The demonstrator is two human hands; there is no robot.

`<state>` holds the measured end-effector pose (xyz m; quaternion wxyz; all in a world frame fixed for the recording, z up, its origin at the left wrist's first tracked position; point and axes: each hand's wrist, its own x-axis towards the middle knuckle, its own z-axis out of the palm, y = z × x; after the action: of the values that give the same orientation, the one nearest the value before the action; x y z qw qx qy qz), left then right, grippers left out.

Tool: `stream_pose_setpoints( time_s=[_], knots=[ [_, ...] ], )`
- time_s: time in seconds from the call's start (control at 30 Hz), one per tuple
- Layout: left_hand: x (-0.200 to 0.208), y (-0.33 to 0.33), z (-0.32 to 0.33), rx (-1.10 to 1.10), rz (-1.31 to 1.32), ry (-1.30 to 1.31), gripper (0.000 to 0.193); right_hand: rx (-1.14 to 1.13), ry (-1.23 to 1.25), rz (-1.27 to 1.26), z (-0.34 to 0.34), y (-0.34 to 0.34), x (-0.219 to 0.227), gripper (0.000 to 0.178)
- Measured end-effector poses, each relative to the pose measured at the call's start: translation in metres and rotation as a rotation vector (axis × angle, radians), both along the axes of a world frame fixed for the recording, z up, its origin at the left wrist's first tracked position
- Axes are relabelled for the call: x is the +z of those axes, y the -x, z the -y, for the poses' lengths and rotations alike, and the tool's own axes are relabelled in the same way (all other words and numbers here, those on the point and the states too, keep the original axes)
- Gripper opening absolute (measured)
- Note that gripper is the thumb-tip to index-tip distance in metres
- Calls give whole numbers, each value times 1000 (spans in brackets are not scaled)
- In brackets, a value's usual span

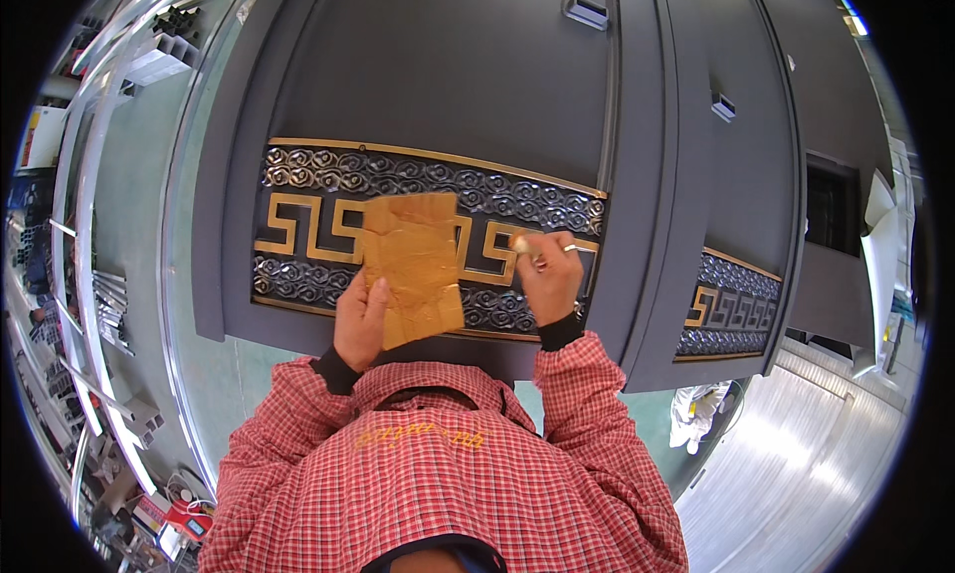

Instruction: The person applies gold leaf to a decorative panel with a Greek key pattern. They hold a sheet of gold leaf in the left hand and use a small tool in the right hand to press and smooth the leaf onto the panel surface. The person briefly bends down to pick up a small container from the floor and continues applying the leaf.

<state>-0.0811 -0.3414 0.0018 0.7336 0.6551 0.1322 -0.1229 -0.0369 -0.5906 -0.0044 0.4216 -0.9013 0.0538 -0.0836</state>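
Note:
My left hand (pixel 360 319) grips the lower left edge of a creased, gold-coloured piece of cardboard (pixel 413 265), thumb lying on its face. The cardboard covers part of a decorative band on a dark grey door panel (pixel 477 76). Along the band runs a raised gold key pattern (pixel 293 225) between rows of shiny black swirls (pixel 487 187). Pinched in my right hand (pixel 552 275) is a small pale wad (pixel 519 244) with an orange-gold tinge. That hand is over the right part of the key pattern; whether the wad touches it I cannot tell.
On the right stands a second grey panel (pixel 741 195), its key pattern (pixel 701 306) gold only at the left end. Both panels carry a small handle recess (pixel 585 13). Metal profiles (pixel 164 58) lie along the left. White crumpled material (pixel 696 414) sits on the floor at lower right.

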Motion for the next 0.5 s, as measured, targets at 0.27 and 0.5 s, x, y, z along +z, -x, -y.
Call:
stream_pose_setpoints(
  time_s=[0.27, 0.5],
  knots=[
    [0, -4, -11, -33, -21, 33, 32, 15, 85, -25, -1, -17, -46, 16],
    [-1, -3, -12, 26, -53, 89, 31, -81, 169, -74, 23, -15, -31, 13]
  ],
)
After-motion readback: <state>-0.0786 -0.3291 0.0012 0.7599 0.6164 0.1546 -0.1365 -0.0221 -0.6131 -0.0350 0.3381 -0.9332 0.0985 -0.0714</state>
